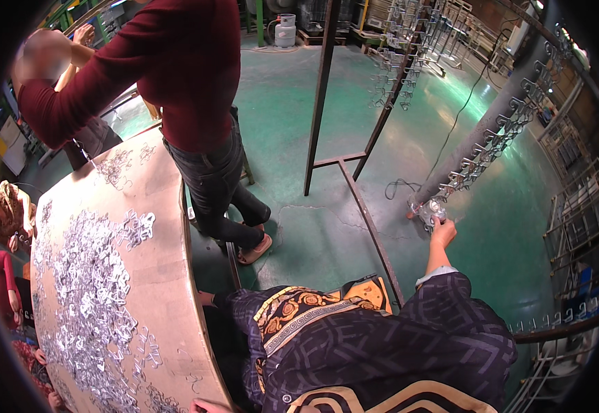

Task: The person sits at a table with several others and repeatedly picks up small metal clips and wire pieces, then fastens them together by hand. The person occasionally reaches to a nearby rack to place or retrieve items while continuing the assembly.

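Note:
My right hand (442, 233) reaches out to the right. Its fingers are closed around a small bunch of shiny bent metal hooks (433, 208), at the lower end of a long hanging row of hooks (482, 155). Glare and small size blur the exact pieces in its grip. What appears to be my left hand (210, 407) shows only in part at the bottom edge, by the near corner of the cardboard-covered table (168, 275); its fingers are mostly cut off. Across that table spreads a large heap of bent metal pieces (93, 296).
A person in a dark red top (196, 76) stands beyond the table, and others sit along its left side. A dark metal frame (320, 103) rises from the green floor, its base bar (368, 227) running toward me. Further back hang hook racks (399, 62), near a gas cylinder (285, 31).

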The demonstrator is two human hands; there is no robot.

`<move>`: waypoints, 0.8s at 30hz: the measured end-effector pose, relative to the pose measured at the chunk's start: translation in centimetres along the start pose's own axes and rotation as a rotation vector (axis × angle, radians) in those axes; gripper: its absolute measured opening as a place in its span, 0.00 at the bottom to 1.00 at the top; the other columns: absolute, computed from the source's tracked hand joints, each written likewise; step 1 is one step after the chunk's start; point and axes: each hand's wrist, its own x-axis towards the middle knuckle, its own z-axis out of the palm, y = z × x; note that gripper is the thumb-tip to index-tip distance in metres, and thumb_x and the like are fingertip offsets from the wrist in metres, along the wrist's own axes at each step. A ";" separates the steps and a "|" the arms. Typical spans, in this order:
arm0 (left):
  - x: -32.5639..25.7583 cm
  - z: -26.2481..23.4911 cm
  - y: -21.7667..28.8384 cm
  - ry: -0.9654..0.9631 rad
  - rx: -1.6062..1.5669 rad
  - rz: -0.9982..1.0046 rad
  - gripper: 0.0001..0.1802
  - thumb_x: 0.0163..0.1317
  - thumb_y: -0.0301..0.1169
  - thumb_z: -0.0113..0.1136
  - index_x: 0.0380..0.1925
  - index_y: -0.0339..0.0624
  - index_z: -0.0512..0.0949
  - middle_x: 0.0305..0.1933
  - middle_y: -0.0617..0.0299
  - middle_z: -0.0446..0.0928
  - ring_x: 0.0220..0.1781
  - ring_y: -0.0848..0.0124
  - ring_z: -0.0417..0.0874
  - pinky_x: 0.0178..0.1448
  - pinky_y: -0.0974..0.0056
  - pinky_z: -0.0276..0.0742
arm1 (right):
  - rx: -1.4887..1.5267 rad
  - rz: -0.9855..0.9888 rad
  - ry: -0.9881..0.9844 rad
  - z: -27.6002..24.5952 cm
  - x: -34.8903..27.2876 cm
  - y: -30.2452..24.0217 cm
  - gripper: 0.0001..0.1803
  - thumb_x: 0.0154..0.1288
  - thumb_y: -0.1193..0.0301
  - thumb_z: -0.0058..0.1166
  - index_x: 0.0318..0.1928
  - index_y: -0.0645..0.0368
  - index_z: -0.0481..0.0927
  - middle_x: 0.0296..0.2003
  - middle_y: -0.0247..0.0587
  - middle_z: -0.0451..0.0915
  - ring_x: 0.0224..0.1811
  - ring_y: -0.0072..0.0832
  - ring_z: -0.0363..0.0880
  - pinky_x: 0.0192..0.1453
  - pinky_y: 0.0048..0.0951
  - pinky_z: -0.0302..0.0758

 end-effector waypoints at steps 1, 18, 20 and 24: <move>0.1 0.0 0.2 0.005 0.000 -0.003 0.10 0.60 0.28 0.61 0.35 0.30 0.76 0.34 0.48 0.74 0.35 0.56 0.76 0.40 0.57 0.76 | 0.013 -0.027 -0.001 0.2 -0.2 -0.2 0.17 0.47 0.59 0.73 0.27 0.60 0.86 0.29 0.51 0.83 0.32 0.50 0.81 0.39 0.45 0.75; 0.3 -0.5 1.6 0.093 0.012 -0.198 0.03 0.55 0.22 0.59 0.27 0.33 0.76 0.31 0.53 0.72 0.36 0.56 0.74 0.41 0.55 0.70 | 0.496 -0.512 -0.385 6.2 -8.7 -13.2 0.10 0.53 0.71 0.68 0.27 0.63 0.80 0.27 0.41 0.79 0.32 0.36 0.78 0.38 0.35 0.74; 0.4 -0.5 2.2 0.093 0.003 -0.190 0.03 0.55 0.22 0.60 0.28 0.33 0.77 0.32 0.53 0.73 0.36 0.57 0.74 0.42 0.56 0.70 | 0.604 -0.606 -0.449 5.4 -11.5 -16.9 0.10 0.53 0.72 0.68 0.27 0.63 0.80 0.27 0.40 0.78 0.32 0.34 0.78 0.38 0.33 0.74; 0.1 -0.4 1.7 0.102 0.046 -0.144 0.03 0.54 0.22 0.61 0.28 0.34 0.77 0.33 0.53 0.74 0.37 0.57 0.76 0.43 0.57 0.72 | 0.803 -0.820 -0.598 1.3 -17.4 -24.4 0.08 0.52 0.75 0.68 0.27 0.63 0.80 0.27 0.39 0.77 0.31 0.33 0.77 0.37 0.31 0.73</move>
